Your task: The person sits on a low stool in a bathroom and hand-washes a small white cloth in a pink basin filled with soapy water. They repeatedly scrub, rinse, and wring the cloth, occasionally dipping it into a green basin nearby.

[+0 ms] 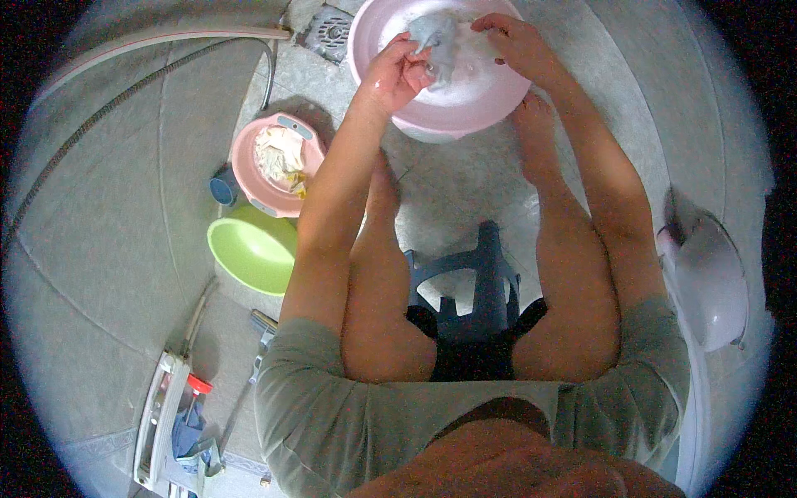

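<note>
In front of me on the floor stands a large pink plastic basin point(492, 118) with white suds point(457, 96) in it. My left hand point(398, 71) grips a wet light-blue cloth point(436, 37), holding it over the suds at the basin's left side. Over the right side hovers my right hand point(514, 46), its fingers curved and apart with nothing visible between them. The cloth's lower part hangs down beside my left fingers; whether it touches the suds I cannot tell.
Left of my left arm is a smaller pink basin point(243, 155) holding white and yellow cloths point(280, 155). A blue cup point(223, 188) and a tilted green basin point(249, 249) sit beside it. Behind are a floor drain point(330, 34) and a hose point(124, 93). A dark plastic stool point(489, 267) is below me.
</note>
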